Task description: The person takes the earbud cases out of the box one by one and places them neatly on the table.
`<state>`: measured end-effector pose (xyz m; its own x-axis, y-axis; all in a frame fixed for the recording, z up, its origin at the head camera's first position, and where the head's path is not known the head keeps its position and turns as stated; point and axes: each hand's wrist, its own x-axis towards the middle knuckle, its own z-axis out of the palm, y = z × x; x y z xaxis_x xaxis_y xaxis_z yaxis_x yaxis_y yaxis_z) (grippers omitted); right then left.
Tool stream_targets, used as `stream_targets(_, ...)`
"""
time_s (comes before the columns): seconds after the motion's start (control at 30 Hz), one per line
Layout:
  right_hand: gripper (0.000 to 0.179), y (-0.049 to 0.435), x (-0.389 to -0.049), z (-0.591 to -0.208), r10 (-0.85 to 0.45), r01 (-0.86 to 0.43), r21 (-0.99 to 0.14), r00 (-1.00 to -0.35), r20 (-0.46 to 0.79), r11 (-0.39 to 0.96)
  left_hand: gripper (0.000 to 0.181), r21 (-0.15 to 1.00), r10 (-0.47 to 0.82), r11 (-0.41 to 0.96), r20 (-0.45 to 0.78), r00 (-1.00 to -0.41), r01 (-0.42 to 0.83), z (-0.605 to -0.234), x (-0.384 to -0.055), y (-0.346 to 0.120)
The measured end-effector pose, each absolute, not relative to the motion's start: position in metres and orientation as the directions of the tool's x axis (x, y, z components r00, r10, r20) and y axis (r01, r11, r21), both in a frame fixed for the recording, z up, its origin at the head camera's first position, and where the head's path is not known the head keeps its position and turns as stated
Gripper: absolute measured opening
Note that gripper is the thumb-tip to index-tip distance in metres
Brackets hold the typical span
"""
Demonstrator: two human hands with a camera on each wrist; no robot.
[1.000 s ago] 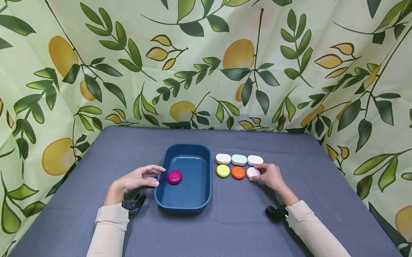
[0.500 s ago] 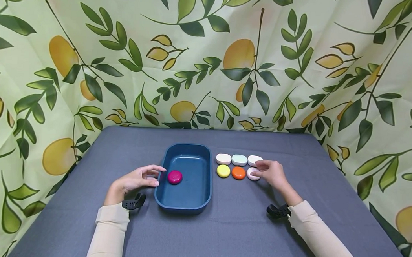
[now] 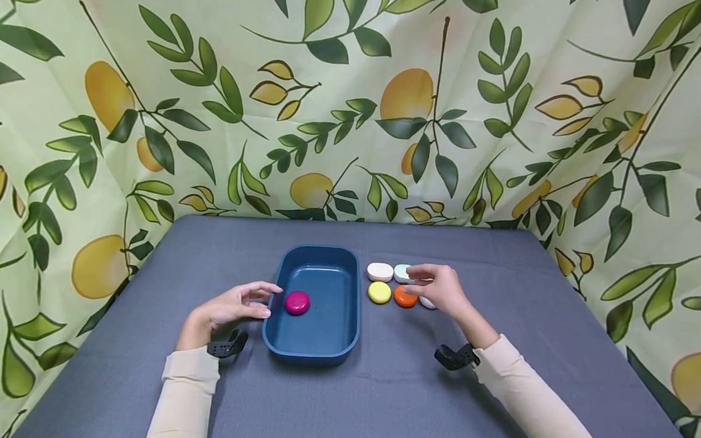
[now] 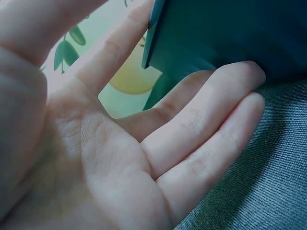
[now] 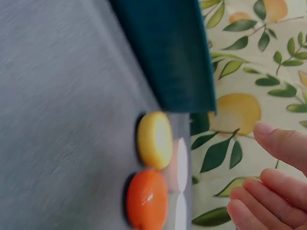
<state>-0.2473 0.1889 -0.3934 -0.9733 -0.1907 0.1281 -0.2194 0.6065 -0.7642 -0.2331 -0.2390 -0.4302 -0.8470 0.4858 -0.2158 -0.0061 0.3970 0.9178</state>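
My left hand (image 3: 231, 305) is at the left side of a deep blue rectangular bin (image 3: 312, 358), fingertips and thumb at its rim. In the left wrist view its fingers extend against the bin's outer wall (image 4: 225, 38). A glossy magenta round soap-like piece (image 3: 297, 303) lies inside the bin. My right hand (image 3: 442, 293) hovers over the right end of two rows of similar pieces, thumb and fingers apart with nothing between them. Below its fingertips are an orange round piece (image 3: 404, 298) and a mint oval one (image 3: 401, 273). A lilac round piece (image 3: 428, 303) is partly hidden by the hand.
To the left in the rows are a yellow round piece (image 3: 379, 292) and a pale pink oval (image 3: 380, 272), close beside the bin's right wall. Grey cloth (image 3: 338, 412) covers the table. A leaf-and-lemon patterned curtain (image 3: 357, 112) rises behind and at both sides.
My right hand has let go of the lilac piece, risen, and moved left over the orange and mint ones, now covering the white oval. My left hand and the bin stay put.
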Motion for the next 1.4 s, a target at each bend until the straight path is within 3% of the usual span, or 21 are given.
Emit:
stream_targets(0.77,0.039,0.102,-0.247,-0.377,-0.328,-0.328,-0.826,-0.926,0.186,0.458,0.06,0.921,0.479,0.39,-0.226,-0.848,-0.025,-0.43,-0.232,-0.239)
stream_targets(1.0,0.043,0.074,-0.255,-0.373,-0.358,-0.301,-0.867,-0.921,0.155,0.398,0.06,0.92,0.472,0.391,-0.229,-0.851,-0.03,-0.43,-0.232,-0.239)
stream_targets(1.4,0.041,0.033,-0.263,-0.378,-0.416,-0.313,-0.856,-0.9,0.129,0.412,0.059,0.921,0.481,0.388,-0.223,-0.848,-0.022,-0.433,-0.234,-0.239)
